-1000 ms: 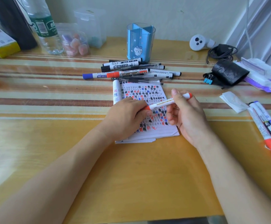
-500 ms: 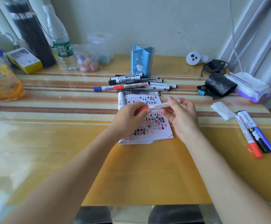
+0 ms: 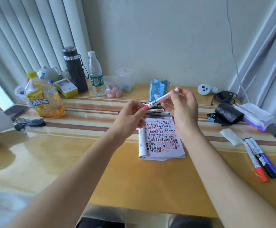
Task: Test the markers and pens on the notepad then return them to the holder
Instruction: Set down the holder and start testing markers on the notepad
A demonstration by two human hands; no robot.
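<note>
Red at both ends and white along the barrel, the marker (image 3: 161, 99) was held up in the air between both hands, slanting upward to the right, just in front of the blue holder (image 3: 159, 89) and above the far edge of the notepad (image 3: 160, 140). The left hand (image 3: 130, 117) pinched the red cap end between thumb and fingertips. The right hand (image 3: 183, 109) had its fingers curled round the far part of the barrel, with the thumb near the tip.

The step in hand looked like work on the cap, though whether it was coming off or going on could not be told from this view. If off, the next move would call for a straight pull along the barrel, then bringing the tip down to a free patch of paper (the page was crowded with black, red and blue marks, with bare paper mostly along the bottom). If on, a firm push would be needed, then a drop into the holder, which appeared to hold nothing tall.

Behind the hands lay a heap of loose markers and pens (image 3: 155, 111), partly hidden. Three markers (image 3: 260, 160) lay side by side near the right edge of the striped yellow table (image 3: 134, 178). A folded tissue (image 3: 231, 137) sat just beyond them, and bottles (image 3: 95, 74) stood at the back left.
</note>
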